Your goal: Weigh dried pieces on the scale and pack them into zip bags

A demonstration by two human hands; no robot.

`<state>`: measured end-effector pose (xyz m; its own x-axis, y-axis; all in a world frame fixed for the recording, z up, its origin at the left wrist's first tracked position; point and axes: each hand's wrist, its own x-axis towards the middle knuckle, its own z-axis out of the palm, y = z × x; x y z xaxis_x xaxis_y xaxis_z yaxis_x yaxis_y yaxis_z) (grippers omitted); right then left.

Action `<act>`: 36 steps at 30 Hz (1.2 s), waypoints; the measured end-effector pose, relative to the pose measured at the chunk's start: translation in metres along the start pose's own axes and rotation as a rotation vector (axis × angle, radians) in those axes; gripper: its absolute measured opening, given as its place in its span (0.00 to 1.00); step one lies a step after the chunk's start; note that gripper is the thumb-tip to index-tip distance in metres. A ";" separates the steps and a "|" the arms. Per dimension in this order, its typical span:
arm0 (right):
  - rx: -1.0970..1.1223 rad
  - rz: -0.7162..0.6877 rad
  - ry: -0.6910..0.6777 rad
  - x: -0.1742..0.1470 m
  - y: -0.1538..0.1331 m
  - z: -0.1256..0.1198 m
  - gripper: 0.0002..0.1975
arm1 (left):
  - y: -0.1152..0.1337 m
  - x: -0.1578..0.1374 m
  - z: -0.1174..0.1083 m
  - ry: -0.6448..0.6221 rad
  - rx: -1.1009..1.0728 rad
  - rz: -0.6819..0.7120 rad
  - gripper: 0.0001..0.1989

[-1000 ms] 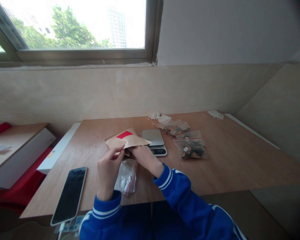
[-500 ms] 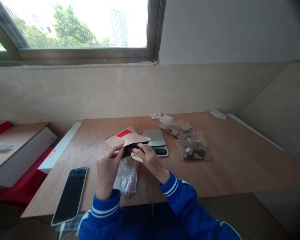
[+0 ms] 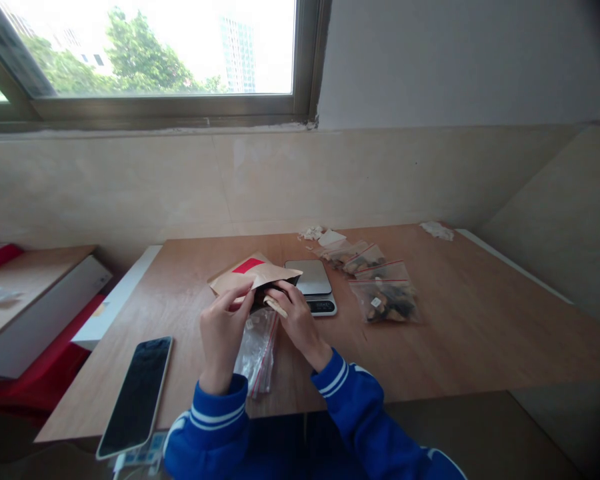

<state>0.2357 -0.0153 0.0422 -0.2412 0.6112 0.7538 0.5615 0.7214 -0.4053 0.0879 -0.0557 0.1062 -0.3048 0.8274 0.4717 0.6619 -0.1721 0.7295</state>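
A brown kraft paper bag [image 3: 263, 273] with a red label lies tilted on the table, its dark mouth facing me. My left hand [image 3: 226, 327] pinches the left side of the mouth, thumb and fingers together. My right hand [image 3: 300, 320] is closed at the right side, some fingertips inside the opening. Under those fingers a pale, crinkled strip [image 3: 276, 306] sticks out; I cannot tell whether it is the bag's folded lip or a separate piece. The bag's contents are hidden. Below the hands lie clear zip bags [image 3: 260, 353] with red closures, seemingly unfilled.
A digital kitchen scale [image 3: 314, 283] stands just behind my right hand. Zip bags of dark and tan dried pieces [image 3: 385, 300] lie to its right. White scraps [image 3: 313, 233] are at the back. A phone [image 3: 137, 397] overhangs the table's front left edge.
Both hands shift slightly while staying at the bag's mouth. The right fingers have turned a little, and the pale strip now looks narrower and more tilted. The view moves slightly.
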 end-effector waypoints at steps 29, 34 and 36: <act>-0.533 0.359 -0.462 0.030 0.119 -0.025 0.20 | -0.008 0.006 -0.009 0.028 0.042 -0.048 0.12; -0.451 0.413 -0.390 0.019 0.134 -0.027 0.21 | -0.010 0.006 -0.011 0.030 0.041 -0.037 0.12; -0.336 0.464 -0.344 0.016 0.144 -0.024 0.22 | -0.010 0.005 -0.011 0.026 0.046 -0.040 0.11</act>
<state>0.3318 0.0905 0.0079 -0.1221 0.9430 0.3096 0.8705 0.2516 -0.4230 0.0720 -0.0554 0.1070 -0.3491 0.8186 0.4562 0.6796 -0.1140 0.7246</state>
